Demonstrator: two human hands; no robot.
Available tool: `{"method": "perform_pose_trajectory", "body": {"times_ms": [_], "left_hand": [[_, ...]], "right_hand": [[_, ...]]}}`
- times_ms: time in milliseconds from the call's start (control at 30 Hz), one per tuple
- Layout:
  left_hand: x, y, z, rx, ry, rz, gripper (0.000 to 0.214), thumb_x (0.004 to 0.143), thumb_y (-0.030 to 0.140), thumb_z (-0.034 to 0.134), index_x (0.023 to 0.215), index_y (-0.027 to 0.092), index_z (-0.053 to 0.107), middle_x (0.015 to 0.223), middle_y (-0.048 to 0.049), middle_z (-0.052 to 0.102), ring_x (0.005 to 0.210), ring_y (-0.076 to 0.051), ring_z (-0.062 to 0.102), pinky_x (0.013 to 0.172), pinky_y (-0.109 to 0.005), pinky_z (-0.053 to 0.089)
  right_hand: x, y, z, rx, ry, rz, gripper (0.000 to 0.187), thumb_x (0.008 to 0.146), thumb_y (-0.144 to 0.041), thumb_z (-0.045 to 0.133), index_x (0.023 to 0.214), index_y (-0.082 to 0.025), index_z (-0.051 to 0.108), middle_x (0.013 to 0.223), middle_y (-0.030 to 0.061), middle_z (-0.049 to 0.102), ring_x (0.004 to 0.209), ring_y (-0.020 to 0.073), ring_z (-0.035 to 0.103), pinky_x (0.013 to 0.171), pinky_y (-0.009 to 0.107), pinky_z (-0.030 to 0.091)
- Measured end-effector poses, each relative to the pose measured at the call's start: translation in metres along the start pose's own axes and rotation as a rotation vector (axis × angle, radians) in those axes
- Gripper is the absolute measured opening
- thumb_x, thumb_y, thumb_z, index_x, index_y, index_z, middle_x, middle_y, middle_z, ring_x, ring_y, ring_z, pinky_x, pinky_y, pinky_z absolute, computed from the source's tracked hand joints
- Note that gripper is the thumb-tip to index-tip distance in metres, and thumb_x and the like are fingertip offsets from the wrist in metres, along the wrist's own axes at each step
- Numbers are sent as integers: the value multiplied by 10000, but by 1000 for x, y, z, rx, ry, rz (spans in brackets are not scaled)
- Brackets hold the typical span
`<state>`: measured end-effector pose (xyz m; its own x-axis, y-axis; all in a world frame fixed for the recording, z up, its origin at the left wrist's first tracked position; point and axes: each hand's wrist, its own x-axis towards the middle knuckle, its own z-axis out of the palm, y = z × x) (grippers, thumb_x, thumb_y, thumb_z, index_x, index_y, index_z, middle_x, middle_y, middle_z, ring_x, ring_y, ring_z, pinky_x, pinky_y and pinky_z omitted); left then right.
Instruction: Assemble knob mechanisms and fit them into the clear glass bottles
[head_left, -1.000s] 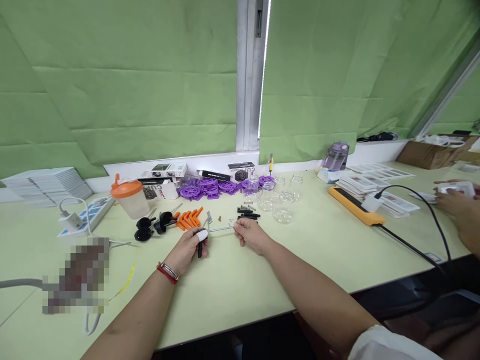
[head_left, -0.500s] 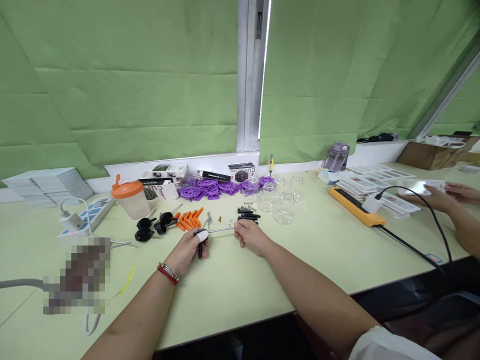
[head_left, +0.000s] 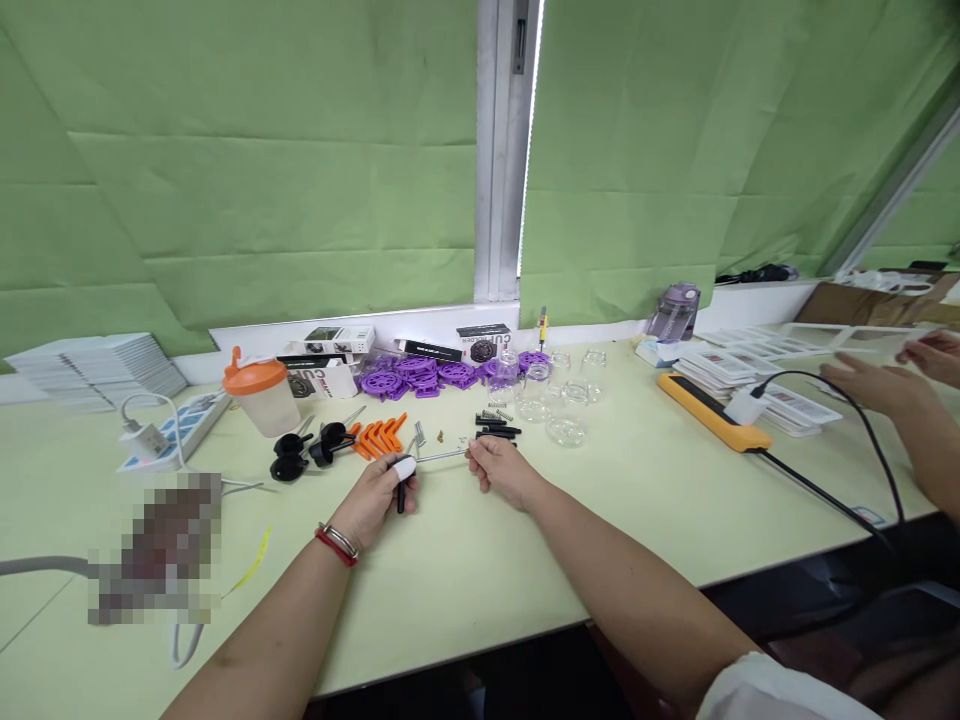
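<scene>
My left hand (head_left: 379, 495), with a white covering on the thumb, is closed around a small black part (head_left: 401, 496). A thin metal rod (head_left: 441, 457) runs level from that hand to my right hand (head_left: 498, 465), which pinches its far end. Just beyond the hands lie orange angled pieces (head_left: 380, 437), small metal pins (head_left: 419, 433), tiny brass-coloured bits (head_left: 440, 437), black cylindrical parts (head_left: 496, 427) and coil springs (head_left: 496, 411). Black round parts with metal stems (head_left: 289, 467) rest to the left. What exactly the fingertips cover is hidden.
Purple openwork parts (head_left: 415, 378) and clear cups (head_left: 566, 431) stand at the back by printed boxes (head_left: 484, 346). On the left are an orange-lidded shaker (head_left: 262, 405) and a power strip (head_left: 176, 432). A yellow-black power strip (head_left: 712, 415) and another person's hand (head_left: 870, 385) are at right.
My two hands stay nearly still, with the rod held between them. At right, the other person's hands have shifted, and the white piece they held over the stack has moved up and back.
</scene>
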<state>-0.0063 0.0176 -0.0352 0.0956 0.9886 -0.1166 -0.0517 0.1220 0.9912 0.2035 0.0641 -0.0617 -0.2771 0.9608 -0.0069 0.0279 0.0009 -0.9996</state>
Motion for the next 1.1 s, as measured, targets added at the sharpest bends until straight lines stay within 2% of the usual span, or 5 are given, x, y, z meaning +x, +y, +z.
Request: {"method": "perform_pose_trajectory", "body": {"times_ms": [167,267,867,1100], "left_hand": [[-1,1,1,0,12,-10,283,735,395,618,866,175,497,665,1,570,422,-111,512,465,-266,396],[-1,1,1,-3,23,-14,294,724,397,627,866,175,497,666,-2,574,420,-110,514,463,-264,398],[1,-2,-1,-23,-3,-13,347,711,438,633,896,177,500,675,-7,587,423,-115,517,468,-272,408],[0,-1,0,-24,-9,-4,356,706,441,634,893,172,495,674,-8,590,424,-118,519,456,-267,400]], "right_hand": [[-3,-7,0,61,-2,48,201,811,-365,564,808,-165,543,627,-21,516,466,74,436,387,204,415],[-4,-9,1,60,-1,46,179,762,-316,619,786,-173,515,611,-30,508,486,77,434,394,200,424],[-1,-1,0,1,-14,23,300,829,-420,537,665,-172,497,602,-26,522,421,63,433,396,210,409],[-5,-7,1,2,-13,40,299,853,-401,507,663,-171,488,573,-29,515,401,58,418,388,201,381]]}}
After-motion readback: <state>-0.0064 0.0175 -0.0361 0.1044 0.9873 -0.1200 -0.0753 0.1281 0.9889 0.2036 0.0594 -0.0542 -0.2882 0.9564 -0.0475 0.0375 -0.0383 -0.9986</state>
